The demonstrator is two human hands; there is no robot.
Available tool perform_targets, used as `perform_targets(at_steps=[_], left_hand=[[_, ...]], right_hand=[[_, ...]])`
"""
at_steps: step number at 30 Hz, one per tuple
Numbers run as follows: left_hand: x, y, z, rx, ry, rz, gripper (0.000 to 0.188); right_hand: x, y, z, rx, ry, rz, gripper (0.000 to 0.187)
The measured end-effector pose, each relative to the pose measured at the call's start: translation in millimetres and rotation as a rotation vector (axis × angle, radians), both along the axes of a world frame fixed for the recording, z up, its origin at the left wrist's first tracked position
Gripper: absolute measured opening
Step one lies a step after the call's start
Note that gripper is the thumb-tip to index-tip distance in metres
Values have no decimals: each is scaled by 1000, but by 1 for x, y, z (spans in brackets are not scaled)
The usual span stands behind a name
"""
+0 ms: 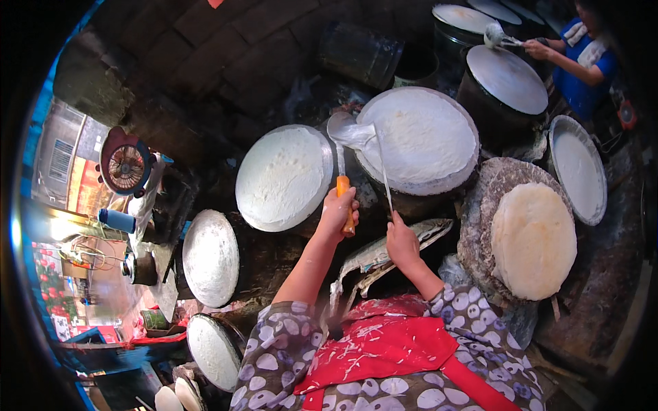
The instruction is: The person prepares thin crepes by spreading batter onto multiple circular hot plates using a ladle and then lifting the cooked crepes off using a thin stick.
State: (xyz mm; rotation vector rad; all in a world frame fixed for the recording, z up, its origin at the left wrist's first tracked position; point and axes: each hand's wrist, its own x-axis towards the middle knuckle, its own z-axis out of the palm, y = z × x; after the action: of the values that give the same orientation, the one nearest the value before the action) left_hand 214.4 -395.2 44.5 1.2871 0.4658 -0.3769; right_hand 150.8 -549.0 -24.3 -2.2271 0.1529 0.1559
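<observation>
My left hand (339, 211) is closed round the orange handle of a metal ladle (340, 127). Its bowl is at the left rim of a round griddle (419, 140) covered with a white batter layer. In my right hand (403, 241) is a long thin rod (384, 168), its far end at the white batter by the ladle's bowl. Whether rod and ladle touch, I cannot tell. Left of the ladle lies a second round griddle (284, 178), also coated white. A stack of pale round flatbreads (534, 240) sits to the right on a crusted round board (480, 212).
Far right, a person in blue (582, 75) holds another ladle (495, 34) over more griddles (507, 79). A pan of white batter (579, 171) stands beyond the flatbreads. At left are a fan (126, 164) and more round pans (211, 257). A dark drum (361, 55) lies at the back.
</observation>
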Motion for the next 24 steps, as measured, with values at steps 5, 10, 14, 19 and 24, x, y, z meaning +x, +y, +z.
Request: perform_targets(at_steps=[5, 10, 14, 19, 24], left_hand=[[-2, -4, 7, -142, 52, 18, 21], [-14, 36, 26, -693, 113, 129, 20], [-53, 56, 58, -1150, -81, 88, 34], [-46, 70, 71, -1185, -14, 223, 38], [-70, 70, 92, -1053, -82, 215, 35]], right_hand=[[8, 34, -25, 175, -45, 39, 37], [12, 55, -16, 283, -183, 161, 38], [6, 50, 27, 337, -374, 186, 39], [16, 28, 53, 311, -581, 321, 42], [31, -50, 66, 155, -256, 114, 39]])
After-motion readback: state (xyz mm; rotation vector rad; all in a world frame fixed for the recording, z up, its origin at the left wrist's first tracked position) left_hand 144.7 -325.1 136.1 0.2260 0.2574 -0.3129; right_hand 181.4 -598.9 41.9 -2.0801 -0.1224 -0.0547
